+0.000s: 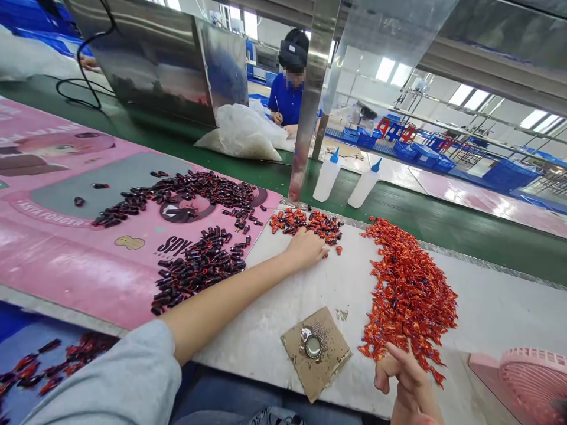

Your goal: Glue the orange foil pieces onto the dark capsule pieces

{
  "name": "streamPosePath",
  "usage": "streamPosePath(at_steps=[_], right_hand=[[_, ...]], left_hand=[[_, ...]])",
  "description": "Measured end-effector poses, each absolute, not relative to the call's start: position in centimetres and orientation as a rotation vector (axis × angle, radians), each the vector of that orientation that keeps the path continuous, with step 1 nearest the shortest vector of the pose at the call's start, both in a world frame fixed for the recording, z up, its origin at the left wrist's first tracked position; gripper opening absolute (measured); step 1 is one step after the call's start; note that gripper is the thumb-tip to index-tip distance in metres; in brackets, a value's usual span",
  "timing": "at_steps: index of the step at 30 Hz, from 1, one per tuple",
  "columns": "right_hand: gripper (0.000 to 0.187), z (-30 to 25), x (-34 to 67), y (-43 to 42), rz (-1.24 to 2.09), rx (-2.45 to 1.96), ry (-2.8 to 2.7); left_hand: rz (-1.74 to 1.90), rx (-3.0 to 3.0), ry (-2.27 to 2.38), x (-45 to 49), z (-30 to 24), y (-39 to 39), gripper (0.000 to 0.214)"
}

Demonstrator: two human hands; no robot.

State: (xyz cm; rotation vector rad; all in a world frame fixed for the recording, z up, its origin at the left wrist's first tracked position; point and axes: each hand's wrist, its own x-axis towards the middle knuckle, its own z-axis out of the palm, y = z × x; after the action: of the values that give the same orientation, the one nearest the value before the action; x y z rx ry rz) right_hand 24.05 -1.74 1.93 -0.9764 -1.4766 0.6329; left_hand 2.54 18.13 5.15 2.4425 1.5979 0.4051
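Observation:
My left hand (pixel 307 249) reaches forward to a small heap of red-and-black pieces (pixel 325 223) on the white tabletop. Its fingers are curled down at the near edge of that heap, and a small red piece shows at the fingertips; whether it is gripped is hidden. At the lower right, my right hand (pixel 410 383) is raised with its fingers apart, by the near end of a large pile of glossy orange-red pieces (pixel 407 289). A bit of red shows low on this hand, too cut off to make out. Between the hands lies a cardboard square (pixel 310 378) bearing a bottle cap (pixel 313 348) and tiny grains.
Dark red-black pieces (pixel 204 260) lie heaped on a pink printed mat (pixel 110 283) at left. Two white squeeze bottles (pixel 326 180) stand beyond a metal post (pixel 310 94). A pink fan (pixel 531 383) sits at lower right. Across the bench, a person (pixel 290 94) works near plastic bags (pixel 243 133).

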Motion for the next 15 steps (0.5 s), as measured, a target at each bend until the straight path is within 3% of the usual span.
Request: streamPosePath(at_steps=[3, 4, 8, 15], right_hand=[[0.08, 1.2, 26.4, -1.7, 0.696, -0.975, -1.389], [0.073, 0.9, 27.0, -1.6, 0.666, -0.982, -1.349], [0.019, 0.1, 27.0, -1.3, 0.485, -1.02, -1.168], [0.012, 0.7, 23.4, -0.8, 0.553, -1.158, -1.085]], left_hand=[[0.392, 2.454, 1.672, -0.7, 7.4, 17.7, 0.03], [0.386, 2.453, 1.7, -2.2, 8.0, 17.1, 0.031], [0.344, 2.469, 1.722, -7.7, 7.5, 13.1, 0.022], [0.365, 2.398, 1.684, -10.2, 1.2, 7.9, 0.021]])
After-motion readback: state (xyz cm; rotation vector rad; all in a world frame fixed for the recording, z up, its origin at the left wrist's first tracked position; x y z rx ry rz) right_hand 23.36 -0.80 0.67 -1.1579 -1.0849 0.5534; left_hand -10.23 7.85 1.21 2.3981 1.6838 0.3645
